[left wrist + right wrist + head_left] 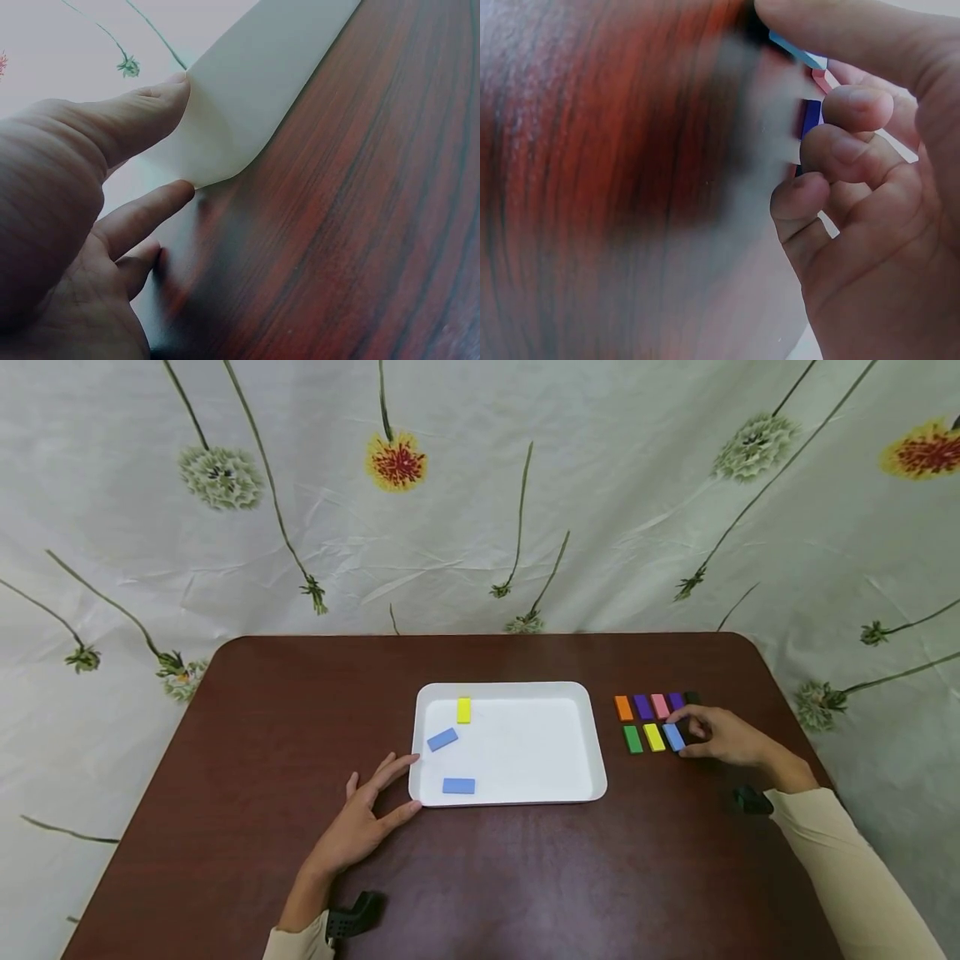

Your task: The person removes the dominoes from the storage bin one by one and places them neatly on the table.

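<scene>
In the head view, my right hand (716, 735) pinches a blue block (673, 737) between thumb and index finger, the other fingers curled. The right wrist view shows the thumb against this blue block (798, 51). Beside it in the front row lie a yellow block (654, 737) and a green block (632, 739). My left hand (358, 827) has its fingers spread, fingertips at the left edge and near-left corner of a white tray (517, 743). On that tray rest a yellow block (464, 710), a tilted blue block (442, 739) and another blue block (459, 786).
Behind the front row stands a back row with an orange block (624, 708), a purple block (642, 707), a pink block (659, 706), another purple block and a dark one partly behind my right hand. All lie on a brown table (510, 877); a flowered cloth (465, 527) hangs beyond it.
</scene>
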Demonstrator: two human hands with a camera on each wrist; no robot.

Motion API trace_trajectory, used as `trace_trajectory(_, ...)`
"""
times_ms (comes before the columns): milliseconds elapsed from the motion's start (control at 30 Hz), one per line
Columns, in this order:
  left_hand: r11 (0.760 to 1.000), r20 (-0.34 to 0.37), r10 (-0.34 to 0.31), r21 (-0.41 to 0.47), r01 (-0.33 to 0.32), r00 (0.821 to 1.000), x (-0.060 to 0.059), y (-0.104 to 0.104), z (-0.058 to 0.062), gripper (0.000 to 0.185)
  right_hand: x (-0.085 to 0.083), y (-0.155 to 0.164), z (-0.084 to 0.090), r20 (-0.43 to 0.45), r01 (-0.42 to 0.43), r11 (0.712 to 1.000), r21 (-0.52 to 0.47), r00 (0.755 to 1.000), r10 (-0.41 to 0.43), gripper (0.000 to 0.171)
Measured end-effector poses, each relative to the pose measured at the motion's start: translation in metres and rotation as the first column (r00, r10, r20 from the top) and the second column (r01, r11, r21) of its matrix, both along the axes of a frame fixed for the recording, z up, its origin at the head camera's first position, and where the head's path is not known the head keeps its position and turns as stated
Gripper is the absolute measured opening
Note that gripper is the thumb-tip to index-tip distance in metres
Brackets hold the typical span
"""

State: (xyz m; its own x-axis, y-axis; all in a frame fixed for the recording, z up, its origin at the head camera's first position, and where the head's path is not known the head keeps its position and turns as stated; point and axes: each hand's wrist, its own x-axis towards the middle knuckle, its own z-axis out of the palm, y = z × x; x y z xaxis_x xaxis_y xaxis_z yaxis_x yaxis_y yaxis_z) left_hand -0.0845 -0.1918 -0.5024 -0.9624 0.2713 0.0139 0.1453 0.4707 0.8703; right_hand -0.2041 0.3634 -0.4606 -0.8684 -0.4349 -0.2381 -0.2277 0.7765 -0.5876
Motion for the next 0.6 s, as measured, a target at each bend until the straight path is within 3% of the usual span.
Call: trace_trajectory(600, 1.000, 0.005, 0.004, -0.018, -0.004, 1.000, -0.0013, 0.0003, 0.0002, 0.064, 0.0034, 0.0002, -0.0019, -0.007, 0.000, 1.000, -0.007, 1.000, 0.000, 0.041)
